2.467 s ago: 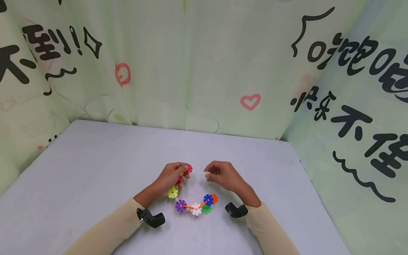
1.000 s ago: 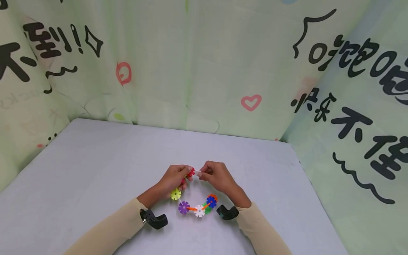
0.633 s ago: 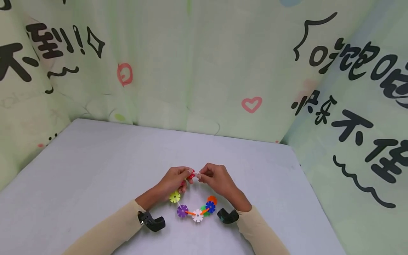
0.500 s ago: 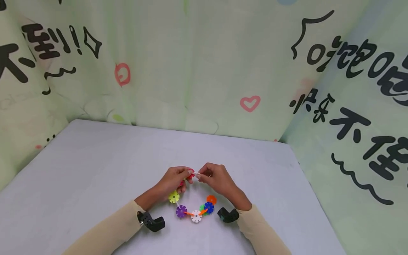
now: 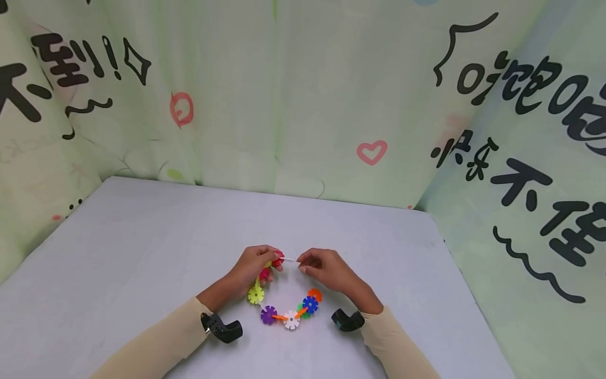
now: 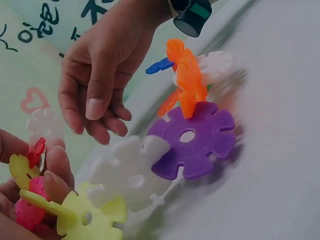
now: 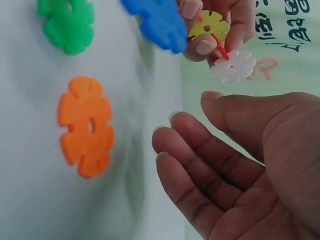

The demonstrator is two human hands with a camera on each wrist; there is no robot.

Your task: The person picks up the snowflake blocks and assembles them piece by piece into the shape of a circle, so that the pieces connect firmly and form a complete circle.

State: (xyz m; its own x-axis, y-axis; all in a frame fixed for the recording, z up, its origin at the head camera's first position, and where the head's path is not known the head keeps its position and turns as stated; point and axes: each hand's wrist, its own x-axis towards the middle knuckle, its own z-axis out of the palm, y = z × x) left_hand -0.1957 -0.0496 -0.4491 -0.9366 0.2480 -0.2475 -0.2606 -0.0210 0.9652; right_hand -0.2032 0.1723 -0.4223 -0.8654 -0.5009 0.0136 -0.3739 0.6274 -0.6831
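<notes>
My left hand (image 5: 247, 269) pinches one end of a curved chain of notched plastic snowflake discs, around a red disc (image 5: 279, 257) and a yellow one (image 7: 207, 27). A white disc (image 7: 233, 66) is slotted into the red disc and sticks out to the right. Just beyond it, my right hand (image 5: 329, 269) has its thumb and fingers apart with nothing between them. From the left hand the chain curves down through a yellow disc (image 5: 256, 295), a purple disc (image 6: 212, 142) and a white disc (image 5: 291, 320) to a blue disc (image 5: 310, 304).
By the chain's right end are an orange disc (image 7: 87, 125) and a green disc (image 7: 70, 22). A white-covered table (image 5: 189, 226) lies beneath, with a printed curtain (image 5: 312, 95) behind and at the sides. Black wrist cameras (image 5: 347, 320) sit at both cuffs.
My right hand brought a white disc leftward to the red disc, where it now stays attached. The right hand has let go of it and drawn back slightly right.
</notes>
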